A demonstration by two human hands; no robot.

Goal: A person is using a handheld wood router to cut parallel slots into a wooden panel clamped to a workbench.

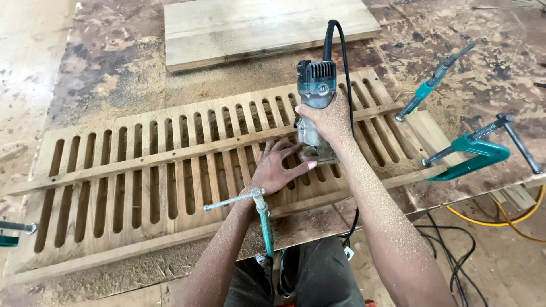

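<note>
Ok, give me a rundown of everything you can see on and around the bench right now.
Slotted wooden panel: one, light brown, across the bench middle, two rows of slots.
Guide strip: one, pale wood, lying lengthwise over the panel.
Trim router: one, teal and grey, upright on the panel, black cord rising from its top.
Clamps: four, teal; near edge, right edge, upper right, far left edge, mostly cut off.
Plain board: one, pale, at the far side.
Sawdust: scattered, tan, on the bench.
Cables: black and yellow, on the floor at right.
Left hand: flat on the panel beside the router base.
Right hand: gripping the router body.
</note>
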